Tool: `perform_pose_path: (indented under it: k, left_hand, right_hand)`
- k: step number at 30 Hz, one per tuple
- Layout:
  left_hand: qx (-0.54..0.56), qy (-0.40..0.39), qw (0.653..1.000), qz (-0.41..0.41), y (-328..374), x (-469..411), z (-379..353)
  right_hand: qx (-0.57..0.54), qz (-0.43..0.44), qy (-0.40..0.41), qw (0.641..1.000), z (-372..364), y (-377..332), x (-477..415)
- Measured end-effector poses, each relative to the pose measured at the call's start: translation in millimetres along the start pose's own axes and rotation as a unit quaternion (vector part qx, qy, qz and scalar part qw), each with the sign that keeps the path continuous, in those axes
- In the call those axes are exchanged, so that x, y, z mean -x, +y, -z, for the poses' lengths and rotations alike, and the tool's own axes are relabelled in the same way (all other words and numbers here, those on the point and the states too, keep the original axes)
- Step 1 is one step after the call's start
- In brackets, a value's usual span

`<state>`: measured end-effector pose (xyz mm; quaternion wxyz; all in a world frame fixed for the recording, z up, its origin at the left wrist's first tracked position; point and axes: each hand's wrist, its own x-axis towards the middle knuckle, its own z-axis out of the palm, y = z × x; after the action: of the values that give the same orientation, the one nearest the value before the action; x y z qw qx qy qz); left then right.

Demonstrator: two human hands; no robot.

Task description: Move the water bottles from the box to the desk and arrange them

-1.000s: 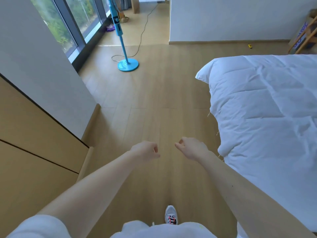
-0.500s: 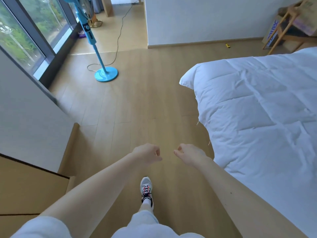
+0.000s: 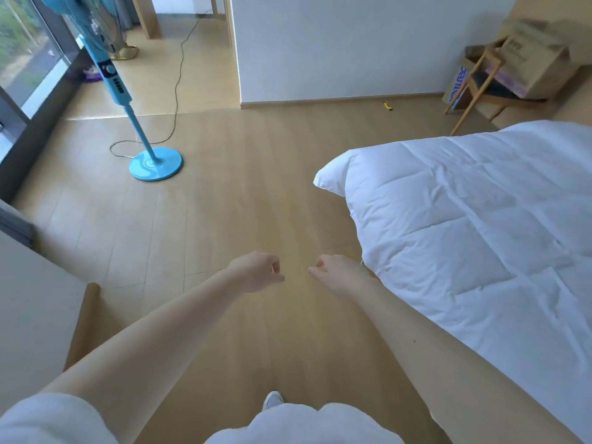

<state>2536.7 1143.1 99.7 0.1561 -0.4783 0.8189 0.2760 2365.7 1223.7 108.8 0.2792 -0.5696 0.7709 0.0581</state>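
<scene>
My left hand [image 3: 258, 271] and my right hand [image 3: 338, 273] are held out in front of me over the wooden floor, a short gap between them. The fingers of both hang loosely curled and neither holds anything. A brown cardboard box [image 3: 530, 57] sits on a wooden chair [image 3: 479, 83] in the far right corner, well away from both hands. No water bottles and no desk show in the head view.
A bed with a white duvet [image 3: 474, 225] fills the right side. A blue standing fan [image 3: 141, 129] with a trailing cord stands at the far left by the window. A white wall [image 3: 336, 43] lies ahead, and a small yellow object [image 3: 388, 106] lies at its base.
The view has swung right and moved forward: the fan shifted left, and the corner chair with its cardboard box came into fuller view. Both hands keep their pose in front of me.
</scene>
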Motion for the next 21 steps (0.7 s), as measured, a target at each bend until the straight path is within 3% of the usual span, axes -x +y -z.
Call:
perform_pose_path:
  k: [12, 21]
  left_hand:
    - [0.062, 0.029, 0.998, 0.013, -62.7, -87.4, 82.5]
    - [0.033, 0.024, 0.997, 0.063, -96.3, -180.4, 169.7]
  right_hand:
    - [0.011, 0.042, 0.0, 0.999, 58.5, -61.1, -122.8]
    - [0.021, 0.098, -0.016, 0.995, 119.3, -95.9, -263.6]
